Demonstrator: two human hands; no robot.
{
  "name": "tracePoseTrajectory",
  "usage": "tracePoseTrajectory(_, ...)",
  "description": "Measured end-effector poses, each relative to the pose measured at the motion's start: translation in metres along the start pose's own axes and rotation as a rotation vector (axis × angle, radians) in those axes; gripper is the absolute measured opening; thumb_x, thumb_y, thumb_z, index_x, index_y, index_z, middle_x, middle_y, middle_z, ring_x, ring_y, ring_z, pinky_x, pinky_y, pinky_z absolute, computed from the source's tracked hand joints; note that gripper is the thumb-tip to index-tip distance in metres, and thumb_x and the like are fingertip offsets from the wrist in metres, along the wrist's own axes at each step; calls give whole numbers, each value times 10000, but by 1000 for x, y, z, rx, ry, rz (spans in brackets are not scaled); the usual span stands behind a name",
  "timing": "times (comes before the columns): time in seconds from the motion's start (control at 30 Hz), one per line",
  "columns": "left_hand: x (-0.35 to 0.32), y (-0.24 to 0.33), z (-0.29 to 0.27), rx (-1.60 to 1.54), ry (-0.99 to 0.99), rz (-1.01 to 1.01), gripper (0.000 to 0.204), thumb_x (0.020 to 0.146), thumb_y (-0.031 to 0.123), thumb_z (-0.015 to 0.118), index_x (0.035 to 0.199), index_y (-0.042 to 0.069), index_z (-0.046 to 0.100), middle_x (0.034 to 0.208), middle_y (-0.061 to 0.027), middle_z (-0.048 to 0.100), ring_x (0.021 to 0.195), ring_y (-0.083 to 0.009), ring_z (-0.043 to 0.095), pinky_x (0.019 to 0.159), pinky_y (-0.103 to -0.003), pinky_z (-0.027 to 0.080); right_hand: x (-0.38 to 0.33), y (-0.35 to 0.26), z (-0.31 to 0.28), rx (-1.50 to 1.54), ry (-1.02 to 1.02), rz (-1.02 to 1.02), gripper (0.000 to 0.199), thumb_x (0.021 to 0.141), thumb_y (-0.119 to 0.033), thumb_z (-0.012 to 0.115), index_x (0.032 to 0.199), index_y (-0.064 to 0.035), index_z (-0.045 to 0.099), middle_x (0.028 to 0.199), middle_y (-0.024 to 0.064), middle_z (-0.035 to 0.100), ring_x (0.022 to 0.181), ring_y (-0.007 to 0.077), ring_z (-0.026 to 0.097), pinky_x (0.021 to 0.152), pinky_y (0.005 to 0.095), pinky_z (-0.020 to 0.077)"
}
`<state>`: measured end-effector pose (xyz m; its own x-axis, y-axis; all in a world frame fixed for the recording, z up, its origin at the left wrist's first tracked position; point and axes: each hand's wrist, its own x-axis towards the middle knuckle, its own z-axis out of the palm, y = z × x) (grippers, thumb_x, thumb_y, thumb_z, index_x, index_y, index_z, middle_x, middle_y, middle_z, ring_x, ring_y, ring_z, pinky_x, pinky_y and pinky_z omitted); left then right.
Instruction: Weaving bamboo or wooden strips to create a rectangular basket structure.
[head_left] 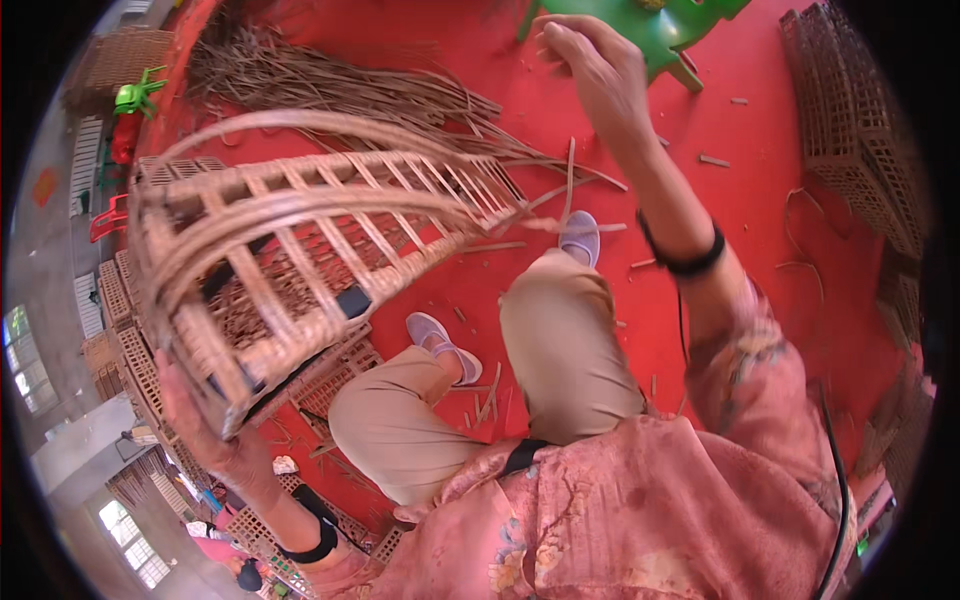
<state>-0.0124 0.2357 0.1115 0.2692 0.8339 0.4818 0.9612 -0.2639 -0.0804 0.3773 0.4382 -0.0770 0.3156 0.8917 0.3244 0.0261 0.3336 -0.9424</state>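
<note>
- Dressed in a floral pink shirt (640, 490) and beige trousers (565, 340), bent at the knees.
- Gripping a near lower corner of a woven cane basket (310, 330) with the left hand (200, 428), fingers partly hidden; tilted, left of the knees, and topped by two blurred, curved handles (320, 200).
- Holding the right hand (598, 70) high and well apart from the basket, fingers bent; impossible to tell whether closed on anything.
- Reaching, at the basket's far end, close to a lavender shoe (580, 238) and loose cane ends.
- Leaving open room on the red floor (740, 205) right of the right forearm (665, 190), among scattered offcuts (714, 160).
- Crowded beyond the basket by a heap of long cane strips (300, 85).
- Obstructed just behind the right hand by a green plastic stool (672, 35).
- Bounded far right by stacked openwork baskets (850, 120); backed, far left, by a bright window (135, 545).
</note>
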Motion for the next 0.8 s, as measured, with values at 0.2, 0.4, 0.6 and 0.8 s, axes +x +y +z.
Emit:
tracePoseTrajectory(0.2,16,13,20,135,-100,-80,586,890,81,663,1426,-17,448,1433,-212,499,1300,-341,505,1102,-453,366,-11,299,-34,-948,-490,431,376,928,-294,474,912,21,678,918,264,678,919,454,659,827,540,512)
tracePoseTrajectory(0.4,22,57,47,202,-203,54,425,1034,297,492,1421,147,400,1417,-194,492,1266,-400,526,1084,-498,429,-96,421,-24,-1188,-564,313,285,862,-263,572,888,-24,726,925,214,705,841,401,693,741,494,564)
tracePoseTrajectory(0.6,17,73,50,123,-189,48,353,1067,314,363,1409,228,367,1417,-169,472,1307,-377,485,1127,-515,388,-123,413,-28,-1243,-460,384,197,823,-219,627,816,-61,744,843,188,716,796,348,722,693,446,590)
tracePoseTrajectory(0.8,-2,84,48,57,-150,84,337,1016,241,515,1341,242,426,1415,-162,471,1250,-400,516,1061,-554,408,-89,371,-45,-1427,-672,179,236,910,-249,528,890,-99,709,870,101,727,791,261,722,804,511,521)
